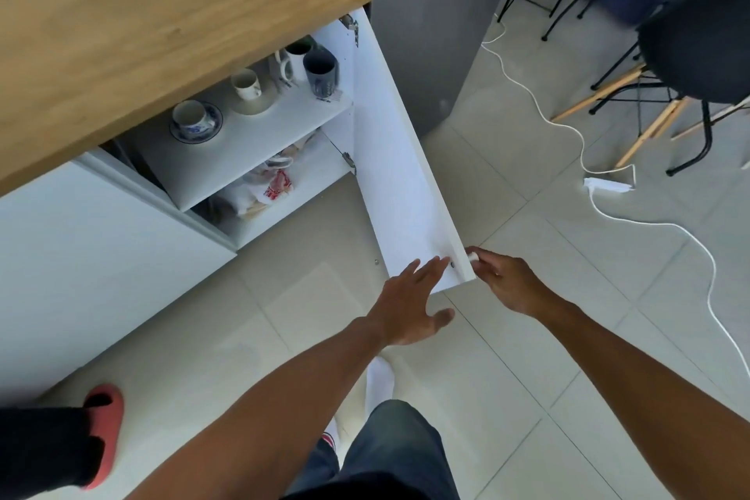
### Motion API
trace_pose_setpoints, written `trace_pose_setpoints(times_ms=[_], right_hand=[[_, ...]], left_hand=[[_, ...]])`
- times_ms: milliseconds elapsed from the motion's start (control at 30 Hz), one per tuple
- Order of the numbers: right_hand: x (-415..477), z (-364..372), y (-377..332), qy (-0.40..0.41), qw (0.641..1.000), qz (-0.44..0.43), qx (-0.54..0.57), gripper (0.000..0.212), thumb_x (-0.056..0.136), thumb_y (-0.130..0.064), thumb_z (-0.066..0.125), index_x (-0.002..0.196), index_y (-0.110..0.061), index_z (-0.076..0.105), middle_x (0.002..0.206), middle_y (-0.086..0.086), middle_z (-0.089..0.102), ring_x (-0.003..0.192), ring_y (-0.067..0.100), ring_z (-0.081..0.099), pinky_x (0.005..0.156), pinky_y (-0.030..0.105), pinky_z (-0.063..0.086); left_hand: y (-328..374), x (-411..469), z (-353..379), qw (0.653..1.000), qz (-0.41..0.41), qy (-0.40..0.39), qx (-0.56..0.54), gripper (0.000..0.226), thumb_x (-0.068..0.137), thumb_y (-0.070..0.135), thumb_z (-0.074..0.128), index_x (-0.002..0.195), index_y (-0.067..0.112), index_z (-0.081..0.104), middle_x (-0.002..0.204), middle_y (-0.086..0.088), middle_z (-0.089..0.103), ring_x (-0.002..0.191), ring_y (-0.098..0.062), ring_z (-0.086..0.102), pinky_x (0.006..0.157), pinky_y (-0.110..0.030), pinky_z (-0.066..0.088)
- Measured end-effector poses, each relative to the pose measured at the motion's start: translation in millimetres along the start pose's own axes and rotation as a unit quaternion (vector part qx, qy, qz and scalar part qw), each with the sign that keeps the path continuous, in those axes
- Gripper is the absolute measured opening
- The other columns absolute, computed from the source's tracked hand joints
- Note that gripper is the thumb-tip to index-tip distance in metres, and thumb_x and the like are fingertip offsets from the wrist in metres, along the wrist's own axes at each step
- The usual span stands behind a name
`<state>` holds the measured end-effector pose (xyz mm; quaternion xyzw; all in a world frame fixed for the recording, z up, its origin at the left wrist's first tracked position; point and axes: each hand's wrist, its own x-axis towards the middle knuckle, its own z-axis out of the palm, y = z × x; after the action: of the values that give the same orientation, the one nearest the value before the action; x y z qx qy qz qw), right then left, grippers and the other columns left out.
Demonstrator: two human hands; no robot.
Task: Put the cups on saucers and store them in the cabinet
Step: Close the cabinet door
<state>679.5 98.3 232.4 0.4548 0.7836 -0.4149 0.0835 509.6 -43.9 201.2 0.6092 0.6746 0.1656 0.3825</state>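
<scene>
The right hand [505,284] pinches the small white knob [473,257] on the outer face of the cabinet door [399,191], with its fingers curled shut around it. Just beside it, on the inner face of the door, the left hand [410,302] is flat and open, fingers spread, holding nothing; its fingertips [440,261] seem to touch the door's edge. The door stands wide open, so the step in hand looks like closing it. To do it well, the person should push slowly with the knob hand and pull the flat hand away before the door meets the frame, so no finger gets pinched. A soft close matters too, because a bang could shake the cups. Farther from the fingers, up on the top shelf [259,142], sits a blue-and-white cup [192,119] on its blue-rimmed saucer [211,130], and past it a cream cup [245,83] on a pale saucer [253,103]. Behind those stand some taller mugs [308,61] with no saucers. The lower shelf holds plastic bags [268,187]. Above it all runs a bare wooden countertop [162,20]. The floor [507,378] is pale tile. Off to the right of the knob hand, a white cable [608,211] snakes across it, near a black chair [698,41] with wooden legs. Another person's red slipper [106,430] shows far to the left.
</scene>
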Motion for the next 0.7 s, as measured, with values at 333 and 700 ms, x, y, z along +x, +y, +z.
trace_pose_setpoints(times_ms=[333,700], right_hand=[[28,45,-76,-0.156,0.979,-0.115,-0.061,0.033,0.098,-0.036,0.057,0.126,-0.022,0.068,0.119,-0.005,0.072,0.107,0.007,0.067,0.094,0.021,0.051],[102,145,-245,-0.219,0.913,-0.303,-0.161,0.027,0.097,-0.034,0.059,0.094,-0.013,0.077,0.09,0.005,0.07,0.082,0.021,0.06,0.076,0.031,0.047]], left_hand=[[-66,-80,-20,0.995,-0.069,0.035,-0.057,0.09,0.087,0.061,0.05,0.152,0.039,-0.009,0.164,0.012,0.008,0.151,-0.013,0.003,0.12,-0.038,0.014],[-165,-194,-108,0.969,-0.227,0.098,-0.026,0.097,0.083,0.039,0.064,0.155,0.032,0.0,0.163,0.014,0.012,0.151,-0.014,0.004,0.12,-0.04,0.02]])
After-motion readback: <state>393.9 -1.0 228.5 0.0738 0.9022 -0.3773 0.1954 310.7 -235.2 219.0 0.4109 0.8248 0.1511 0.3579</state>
